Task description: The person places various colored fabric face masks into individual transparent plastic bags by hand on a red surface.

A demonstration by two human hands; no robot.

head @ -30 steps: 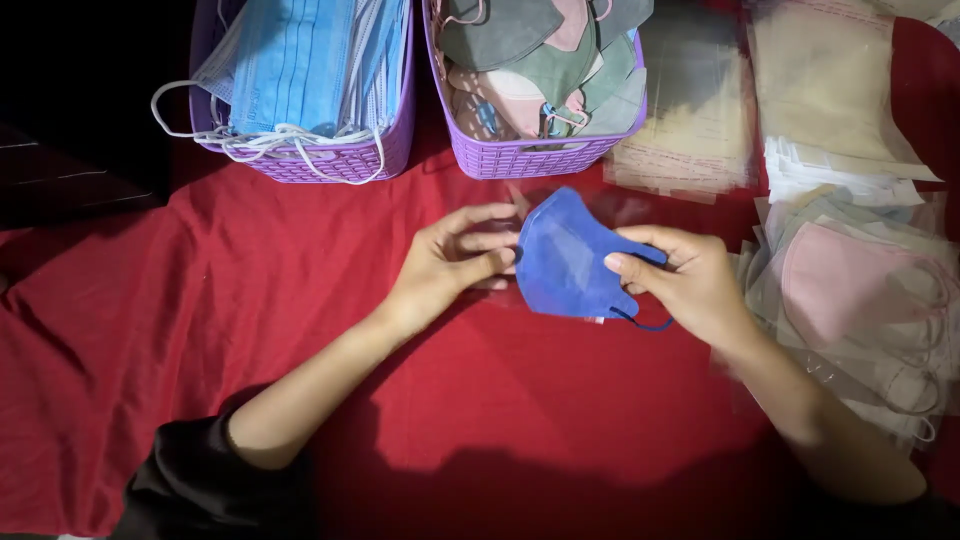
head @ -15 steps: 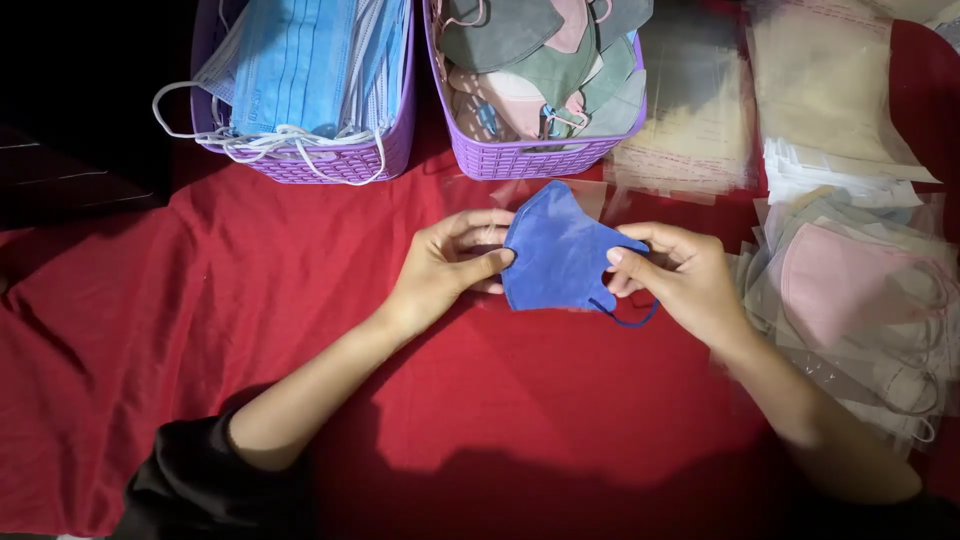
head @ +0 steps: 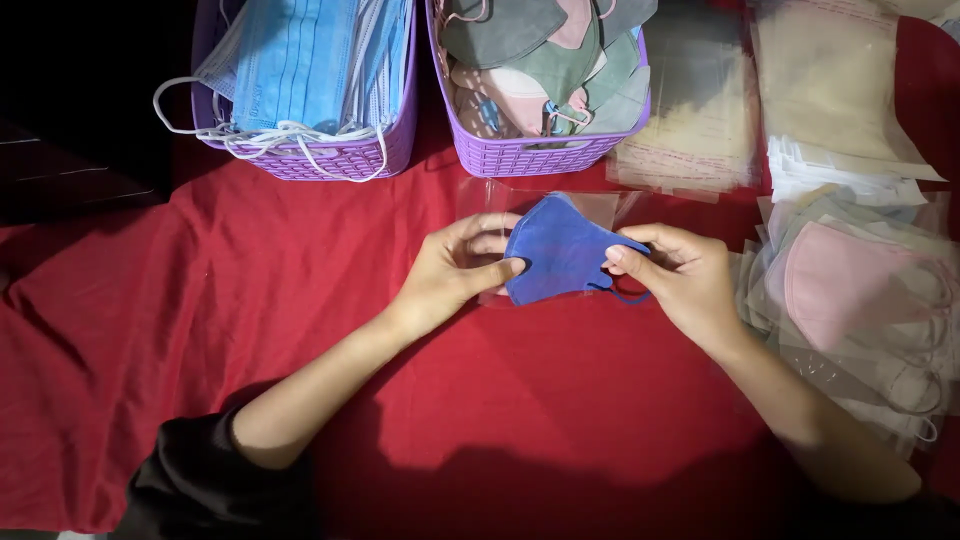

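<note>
1. Two purple plastic baskets stand at the top of the frame: the left basket (head: 340,160) holds light blue pleated masks (head: 310,60) with white ear loops spilling over its rim; the right basket (head: 530,155) holds folded masks in grey, green and pink.
2. At the upper right lie flat stacks of clear sleeves (head: 840,90), yellowish in tint, with small print too fine to make out.
3. At the right edge, bagged masks (head: 850,290) overlap in a pile, a pink one on top; the pile is cut off by the frame.
4. The blue folded mask (head: 560,250) sits centre frame, just above the red cloth (head: 200,330), with a clear sleeve (head: 480,200) behind it, hard to trace against the cloth.
5. The left hand (head: 455,270) pinches the mask's left edge between thumb and fingers.
6. The right hand (head: 680,275) grips the mask's right edge, where a blue ear loop hangs.
</note>
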